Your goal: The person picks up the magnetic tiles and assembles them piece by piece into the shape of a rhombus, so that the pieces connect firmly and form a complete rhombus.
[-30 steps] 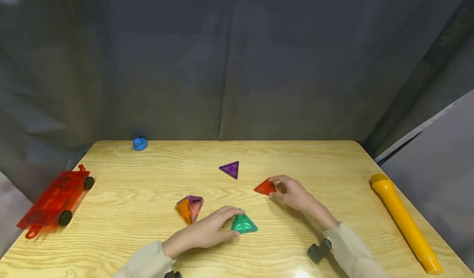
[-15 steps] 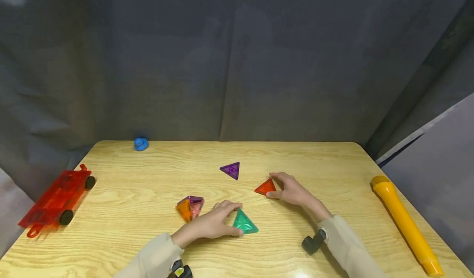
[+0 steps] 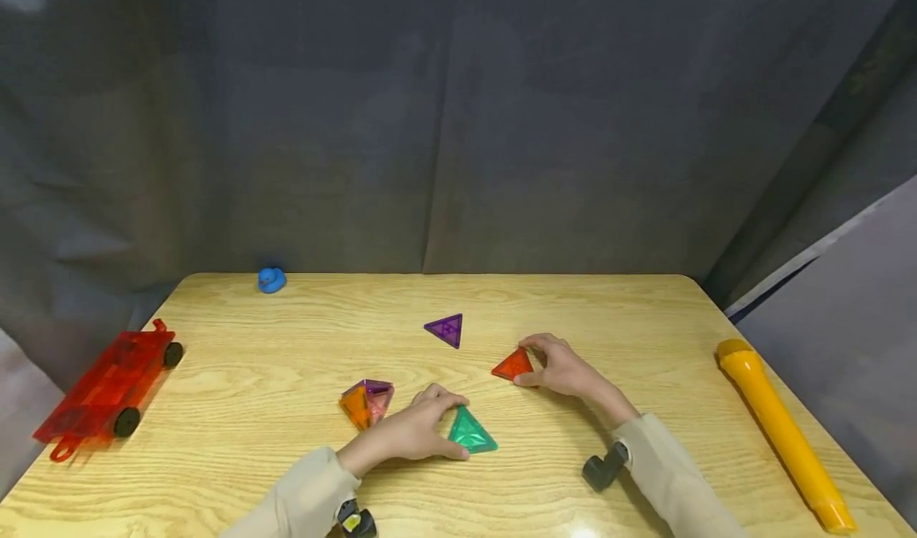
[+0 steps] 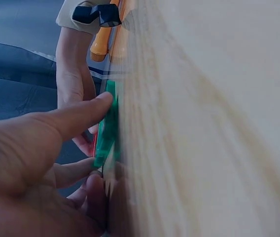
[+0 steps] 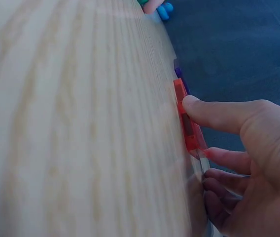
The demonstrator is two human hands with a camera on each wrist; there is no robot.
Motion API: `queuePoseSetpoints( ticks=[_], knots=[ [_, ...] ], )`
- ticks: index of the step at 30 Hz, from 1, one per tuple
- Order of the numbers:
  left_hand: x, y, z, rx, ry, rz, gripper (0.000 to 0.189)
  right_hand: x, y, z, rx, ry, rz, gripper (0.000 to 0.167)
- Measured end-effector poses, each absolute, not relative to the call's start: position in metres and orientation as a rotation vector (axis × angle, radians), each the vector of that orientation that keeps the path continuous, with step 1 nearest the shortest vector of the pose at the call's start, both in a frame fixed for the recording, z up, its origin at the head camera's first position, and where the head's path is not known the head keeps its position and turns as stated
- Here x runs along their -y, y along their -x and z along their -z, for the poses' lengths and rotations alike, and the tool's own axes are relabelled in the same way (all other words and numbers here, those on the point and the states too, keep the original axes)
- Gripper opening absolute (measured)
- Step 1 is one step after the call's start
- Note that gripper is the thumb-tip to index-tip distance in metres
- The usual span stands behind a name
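A green translucent triangular magnetic tile [image 3: 474, 433] lies on the wooden table in the head view. My left hand [image 3: 414, 433] pinches it between thumb and index finger at two of its corners; in the left wrist view the thumb overlaps the green tile [image 4: 108, 123]. Further back and to the right, a red triangular tile [image 3: 512, 364] is pinched by the thumb and index finger of my right hand [image 3: 562, 369]. The right wrist view shows the thumb at one edge of that red tile [image 5: 179, 89] and the index finger by its far end.
Orange, pink and purple tiles [image 3: 356, 407] stand joined beside my left wrist. Behind both hands lies a purple triangular tile [image 3: 447, 329]. A red wheeled base [image 3: 107, 387] sits at left, a blue duck [image 3: 271, 279] at the back edge, a yellow tube [image 3: 784, 434] at right.
My left hand has shifted slightly right and away, its thumb and index finger now at the green tile's corners. The right thumb has slid along the red tile's near edge. Both tiles stay put.
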State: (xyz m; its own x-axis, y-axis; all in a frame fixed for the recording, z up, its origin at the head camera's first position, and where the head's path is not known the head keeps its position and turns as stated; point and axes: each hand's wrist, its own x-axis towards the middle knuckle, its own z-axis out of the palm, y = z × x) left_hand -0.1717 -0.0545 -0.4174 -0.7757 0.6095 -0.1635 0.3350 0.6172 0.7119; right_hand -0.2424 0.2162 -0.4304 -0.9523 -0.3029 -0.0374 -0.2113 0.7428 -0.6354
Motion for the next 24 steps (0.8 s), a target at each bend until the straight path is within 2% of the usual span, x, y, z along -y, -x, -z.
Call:
queuePoseSetpoints(
  ticks=[9, 19, 24],
  knots=[
    [0.059, 0.175, 0.421, -2.375, -0.795, -1.097, 0.065, -0.216, 0.236, 0.429, -2.689, 0.477, 1.264, 0.064],
    [0.06, 0.175, 0.421, -2.371, -0.752, -1.184, 0.076, -0.219, 0.227, 0.429, -2.617, 0.493, 1.375, 0.065],
    [0.06, 0.175, 0.419, -2.366, -0.739, -1.194, 0.073, -0.213, 0.22, 0.426, -2.614, 0.53, 1.344, 0.053]
  ],
)
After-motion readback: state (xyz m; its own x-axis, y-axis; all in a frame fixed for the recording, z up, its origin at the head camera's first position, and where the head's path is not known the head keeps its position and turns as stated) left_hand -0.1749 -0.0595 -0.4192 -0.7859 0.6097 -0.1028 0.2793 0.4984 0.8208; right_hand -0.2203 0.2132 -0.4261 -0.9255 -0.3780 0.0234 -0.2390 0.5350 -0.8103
